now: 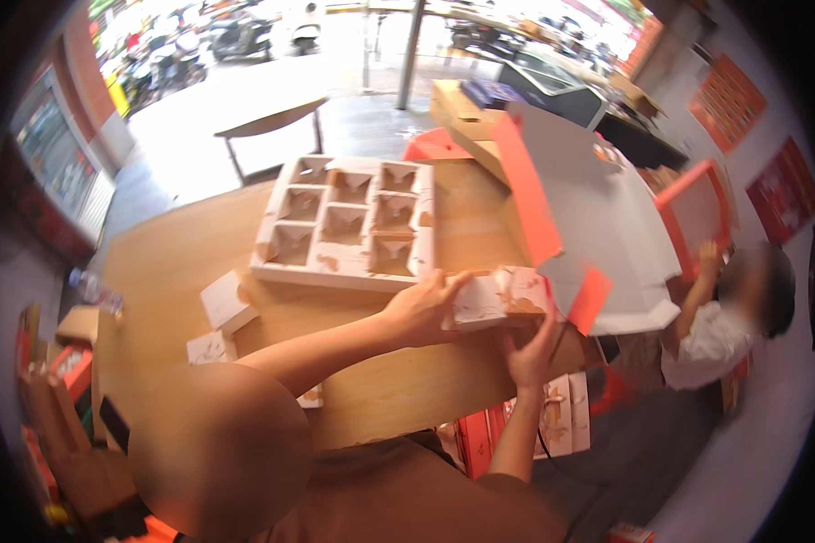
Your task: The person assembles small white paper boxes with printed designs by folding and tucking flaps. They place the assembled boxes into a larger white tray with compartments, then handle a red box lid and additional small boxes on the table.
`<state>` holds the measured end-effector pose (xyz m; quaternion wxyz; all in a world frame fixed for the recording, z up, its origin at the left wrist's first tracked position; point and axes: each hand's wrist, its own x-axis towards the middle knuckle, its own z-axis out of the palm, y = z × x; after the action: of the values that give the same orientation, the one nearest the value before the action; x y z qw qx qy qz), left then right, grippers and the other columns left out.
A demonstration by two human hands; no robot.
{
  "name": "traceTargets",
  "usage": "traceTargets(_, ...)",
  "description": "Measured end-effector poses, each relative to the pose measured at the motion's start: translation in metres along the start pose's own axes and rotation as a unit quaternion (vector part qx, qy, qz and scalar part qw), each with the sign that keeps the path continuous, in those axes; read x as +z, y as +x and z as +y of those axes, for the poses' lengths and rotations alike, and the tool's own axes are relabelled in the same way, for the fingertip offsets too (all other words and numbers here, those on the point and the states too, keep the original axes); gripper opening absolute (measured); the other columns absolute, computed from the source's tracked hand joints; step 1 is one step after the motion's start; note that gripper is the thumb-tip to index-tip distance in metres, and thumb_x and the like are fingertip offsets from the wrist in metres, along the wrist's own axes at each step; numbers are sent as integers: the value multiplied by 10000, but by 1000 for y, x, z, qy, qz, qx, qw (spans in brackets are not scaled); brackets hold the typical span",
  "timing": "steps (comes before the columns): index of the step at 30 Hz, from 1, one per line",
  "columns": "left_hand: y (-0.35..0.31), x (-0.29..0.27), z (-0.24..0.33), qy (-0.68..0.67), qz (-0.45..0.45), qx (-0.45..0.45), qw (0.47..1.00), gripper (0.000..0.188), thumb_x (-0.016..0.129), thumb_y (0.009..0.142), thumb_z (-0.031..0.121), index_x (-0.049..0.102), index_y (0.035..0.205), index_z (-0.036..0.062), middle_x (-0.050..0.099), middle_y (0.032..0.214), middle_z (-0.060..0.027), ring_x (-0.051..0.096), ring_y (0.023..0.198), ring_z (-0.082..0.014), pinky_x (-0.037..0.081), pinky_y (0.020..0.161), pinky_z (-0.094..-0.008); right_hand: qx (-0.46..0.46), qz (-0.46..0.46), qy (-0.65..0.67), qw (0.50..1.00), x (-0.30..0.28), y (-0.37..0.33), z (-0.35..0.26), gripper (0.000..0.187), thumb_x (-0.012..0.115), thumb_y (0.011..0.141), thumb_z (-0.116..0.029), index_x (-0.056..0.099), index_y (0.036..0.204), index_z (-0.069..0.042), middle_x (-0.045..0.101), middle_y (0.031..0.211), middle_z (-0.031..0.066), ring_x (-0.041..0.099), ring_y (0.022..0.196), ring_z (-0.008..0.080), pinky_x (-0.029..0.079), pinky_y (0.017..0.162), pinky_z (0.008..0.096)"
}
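Observation:
Both my hands are on a small white carton with brown floral print, held above the near right part of the wooden table. My left hand grips its left end, the thumb along the top. At its right end, the fingers of my right hand close round the lower corner. Just beyond my left hand lies a white divided tray with several square compartments, with folded card showing inside them. Beside my left forearm sit two small white boxes, and part of another white printed piece shows below the forearm.
A large open box with a pale inside and orange-red edges leans at the right. Brown cartons stand behind it. A person is at the far right. Red and white packaging is below the table edge; a clear bottle is at left.

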<state>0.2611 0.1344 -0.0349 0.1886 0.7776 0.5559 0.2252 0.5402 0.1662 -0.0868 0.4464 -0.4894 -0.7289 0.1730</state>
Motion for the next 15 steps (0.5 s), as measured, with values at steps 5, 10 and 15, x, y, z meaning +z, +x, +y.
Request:
traceTargets(5,-26,-38,26,101,-3,-13,995,1163,891,777,461,241,1678,119,566,1255,-273,671,1078,-421,591,879,-481,-56,80,-57,994,1,-28,-9,853,794,923,-163,326,1610,28,462,1563,265,447,1476,408,377,1218,481)
traceTargets(10,-138,-109,29,61,37,-42,997,1059,890,800,448,338,1640,116,624,1252,-228,677,1108,-408,594,875,-486,-58,196,-94,974,-5,-77,13,566,752,937,-138,510,1426,16,572,1333,191,583,1141,313,475,1019,430)
traceTargets(15,-289,-144,-24,14,187,-121,975,778,890,804,404,574,1421,51,650,1338,-207,651,1182,-399,518,1048,-497,-196,-26,124,972,30,-92,-30,473,757,895,-118,576,1324,-34,582,1230,165,567,928,232,511,795,344)
